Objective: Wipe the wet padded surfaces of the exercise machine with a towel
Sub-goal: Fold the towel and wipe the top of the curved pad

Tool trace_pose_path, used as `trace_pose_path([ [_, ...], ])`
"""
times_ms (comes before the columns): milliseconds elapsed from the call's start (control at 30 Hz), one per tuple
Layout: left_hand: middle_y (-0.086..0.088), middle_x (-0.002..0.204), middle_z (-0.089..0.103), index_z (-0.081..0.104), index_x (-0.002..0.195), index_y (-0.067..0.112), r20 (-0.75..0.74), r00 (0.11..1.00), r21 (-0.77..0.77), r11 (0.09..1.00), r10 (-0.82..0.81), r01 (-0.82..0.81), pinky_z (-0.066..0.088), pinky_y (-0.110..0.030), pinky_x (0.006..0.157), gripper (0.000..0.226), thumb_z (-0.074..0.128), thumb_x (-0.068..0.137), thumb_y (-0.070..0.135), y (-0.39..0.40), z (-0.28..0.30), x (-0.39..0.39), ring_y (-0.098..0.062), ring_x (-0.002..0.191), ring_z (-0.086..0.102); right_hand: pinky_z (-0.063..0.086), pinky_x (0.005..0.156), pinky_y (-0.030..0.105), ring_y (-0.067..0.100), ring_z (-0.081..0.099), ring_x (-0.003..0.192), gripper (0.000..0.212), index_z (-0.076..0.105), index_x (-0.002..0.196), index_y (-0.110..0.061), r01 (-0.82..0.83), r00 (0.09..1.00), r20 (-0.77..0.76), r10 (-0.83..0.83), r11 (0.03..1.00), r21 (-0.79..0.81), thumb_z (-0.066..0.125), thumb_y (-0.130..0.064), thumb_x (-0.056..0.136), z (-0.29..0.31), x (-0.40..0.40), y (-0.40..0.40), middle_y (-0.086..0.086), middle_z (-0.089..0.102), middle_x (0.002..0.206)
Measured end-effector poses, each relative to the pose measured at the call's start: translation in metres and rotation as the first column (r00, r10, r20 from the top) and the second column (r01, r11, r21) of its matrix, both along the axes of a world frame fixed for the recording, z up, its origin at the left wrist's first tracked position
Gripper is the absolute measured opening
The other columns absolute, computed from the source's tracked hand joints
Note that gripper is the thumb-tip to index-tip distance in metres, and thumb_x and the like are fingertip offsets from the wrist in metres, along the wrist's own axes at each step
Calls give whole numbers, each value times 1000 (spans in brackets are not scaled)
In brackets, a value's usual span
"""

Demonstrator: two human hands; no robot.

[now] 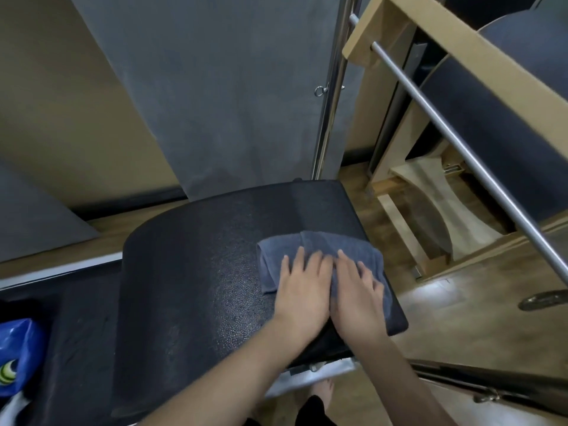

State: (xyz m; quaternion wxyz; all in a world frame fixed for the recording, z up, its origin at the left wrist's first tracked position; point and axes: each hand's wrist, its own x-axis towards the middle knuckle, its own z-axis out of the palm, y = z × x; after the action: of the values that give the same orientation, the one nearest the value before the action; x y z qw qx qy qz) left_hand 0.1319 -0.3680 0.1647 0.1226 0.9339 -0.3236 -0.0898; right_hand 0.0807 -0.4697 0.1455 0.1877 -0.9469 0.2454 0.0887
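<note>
While the folded towel (319, 256) is pressed flat near the right edge of the black curved pad (190, 272) by left hand (302, 284) and right hand (358, 290), palms open, fingers spread, nothing gripped, overlapping strokes w/ even pressure are advised toward the beaded wet area at centre-left.

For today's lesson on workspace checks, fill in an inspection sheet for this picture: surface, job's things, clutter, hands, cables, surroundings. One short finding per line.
Surface: black curved pad, beaded with water droplets across its middle; the strip near the far right edge looks smoother.
Job's things: grey-blue towel, folded, lying flat on the pad's right part.
Clutter: blue plastic bag at lower left, beside the machine.
Hands: left hand and right hand pressed flat on the towel side by side, fingers spread.
Cables: nothing seen.
Surroundings: wooden frame with a metal bar to the right; grey wall panel behind; wooden floor.
</note>
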Motion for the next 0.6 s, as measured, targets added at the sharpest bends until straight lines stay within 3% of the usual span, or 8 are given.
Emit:
trace_pose_path([
  [67, 1, 123, 64, 56, 123, 20, -6, 999, 32, 998, -48, 49, 48, -54, 100, 48, 59, 76, 29, -4, -5, -25, -33, 126, 56, 31, 108, 47, 28, 28, 145, 66, 31, 147, -26, 19, 998, -52, -21, 999, -43, 65, -27, 90, 0, -30, 4, -10, 24, 161],
  [133, 1, 128, 62, 55, 126, 21, -77, 994, 80, 993, -82, 88, 44, -55, 104, 64, 77, 66, 31, -7, -7, -39, -33, 131, 53, 45, 95, 50, 34, 47, 133, 75, 45, 138, -20, 28, 999, -34, -29, 999, -46, 83, -21, 73, -3, -51, 5, -2, 43, 152],
  [200, 0, 140, 53, 48, 135, 20, -80, 992, 58, 993, -96, 101, 31, -56, 113, 60, 68, 79, 28, -13, -7, -36, -34, 141, 39, 34, 107, 47, 28, 33, 143, 66, 35, 144, -25, 58, 998, -10, -58, 998, -39, 69, -24, 88, -4, -48, 0, -7, 31, 159],
  [267, 0, 152, 39, 36, 145, 19, -115, 988, 38, 993, -104, 109, 15, -54, 119, 51, 46, 95, 24, -21, -5, -19, -33, 149, 21, 20, 115, 43, 23, 17, 149, 53, 24, 148, -31, 116, 993, 18, -116, 993, 27, 47, -28, 100, -5, -30, -9, -12, 19, 162],
  [333, -1, 156, 33, 31, 147, 19, -93, 990, 63, 992, -107, 113, 11, -52, 120, 49, 37, 99, 23, -31, -4, 7, -32, 151, 15, 20, 115, 47, 25, 19, 147, 48, 27, 148, -30, 108, 991, 76, -109, 994, 28, 41, -26, 102, -4, -6, -17, -10, 23, 161],
  [467, -3, 154, 37, 35, 145, 18, -42, 995, 63, 994, -85, 88, 16, -52, 120, 46, 37, 99, 20, -54, -10, 67, -32, 149, 21, 29, 109, 55, 32, 34, 138, 45, 38, 141, -23, 73, 989, 124, -75, 997, 21, 44, -20, 97, -9, 55, -44, 1, 41, 151],
  [600, -4, 151, 42, 38, 143, 19, -39, 999, 69, 997, -24, 27, 20, -52, 118, 43, 39, 99, 20, -70, -10, 120, -30, 146, 27, 31, 105, 56, 36, 41, 129, 43, 40, 134, -23, 69, 991, 115, -73, 997, 41, 47, -16, 92, -6, 114, -57, 6, 50, 139],
])
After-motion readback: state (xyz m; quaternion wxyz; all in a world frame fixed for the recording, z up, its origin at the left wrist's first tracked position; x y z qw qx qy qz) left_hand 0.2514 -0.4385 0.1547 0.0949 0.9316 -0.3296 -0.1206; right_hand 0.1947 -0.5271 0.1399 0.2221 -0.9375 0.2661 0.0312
